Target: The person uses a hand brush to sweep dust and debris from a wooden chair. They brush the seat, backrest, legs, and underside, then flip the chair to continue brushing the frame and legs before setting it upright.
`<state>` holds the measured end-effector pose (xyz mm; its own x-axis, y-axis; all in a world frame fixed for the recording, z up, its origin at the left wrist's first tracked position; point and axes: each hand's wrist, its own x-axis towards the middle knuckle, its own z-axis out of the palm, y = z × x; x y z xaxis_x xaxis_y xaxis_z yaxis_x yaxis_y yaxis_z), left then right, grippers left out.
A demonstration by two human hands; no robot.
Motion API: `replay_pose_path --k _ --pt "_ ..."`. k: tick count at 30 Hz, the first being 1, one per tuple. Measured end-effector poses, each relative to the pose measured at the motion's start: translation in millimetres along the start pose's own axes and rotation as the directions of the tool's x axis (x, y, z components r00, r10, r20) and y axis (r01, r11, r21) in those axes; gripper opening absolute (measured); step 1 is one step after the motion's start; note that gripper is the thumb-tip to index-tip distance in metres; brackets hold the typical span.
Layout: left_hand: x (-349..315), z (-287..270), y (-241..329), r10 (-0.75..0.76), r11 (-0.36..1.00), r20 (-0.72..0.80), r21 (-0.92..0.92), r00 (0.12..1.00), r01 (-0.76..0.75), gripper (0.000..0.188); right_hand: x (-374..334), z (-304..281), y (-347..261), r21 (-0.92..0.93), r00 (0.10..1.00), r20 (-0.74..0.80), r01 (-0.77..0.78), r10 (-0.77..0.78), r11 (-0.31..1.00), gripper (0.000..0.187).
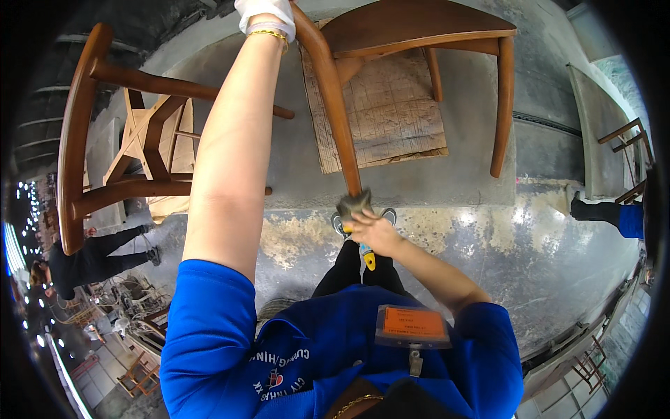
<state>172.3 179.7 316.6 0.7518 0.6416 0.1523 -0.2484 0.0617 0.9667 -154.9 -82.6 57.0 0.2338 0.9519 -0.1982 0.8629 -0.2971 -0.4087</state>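
A brown wooden chair (419, 28) is at the top centre, its long curved leg (331, 105) reaching down toward me. My right hand (377, 234) is closed around a paintbrush (368, 260) with a yellow-ended handle. The brush's dark bristles meet the lower end of that leg. My left arm stretches far forward; my left hand (264, 10), in a white glove, is beside the top of the same curved chair part. Its fingers are cut off by the picture's upper edge, so its grip is hidden.
A flattened cardboard sheet (391, 119) lies beneath the chair on a grey platform (474, 160). Another wooden chair (80, 140) lies at the left, beside my forearm. People in dark trousers stand at far left and far right. Chair frames (139, 373) sit behind at lower left.
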Motion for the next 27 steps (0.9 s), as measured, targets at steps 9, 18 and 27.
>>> replay_pose_path --k 9,18,27 --pt "-33.1 3.9 10.1 0.026 0.998 0.028 -0.053 0.999 -0.025 0.024 35.8 -163.8 62.4 0.021 0.678 -0.735 -0.02 0.029 1.0 0.009" --pt "-59.2 -0.4 14.7 -0.054 0.997 0.071 -0.052 0.996 0.058 0.024 -27.4 -2.9 5.4 0.091 0.995 -0.013 -0.096 0.098 0.991 0.02" --pt "-129.0 -27.2 54.3 0.074 0.974 0.503 -0.223 0.861 0.046 0.014 -275.3 173.3 -80.1 0.47 -0.104 0.072 -0.874 0.992 -0.125 0.03"
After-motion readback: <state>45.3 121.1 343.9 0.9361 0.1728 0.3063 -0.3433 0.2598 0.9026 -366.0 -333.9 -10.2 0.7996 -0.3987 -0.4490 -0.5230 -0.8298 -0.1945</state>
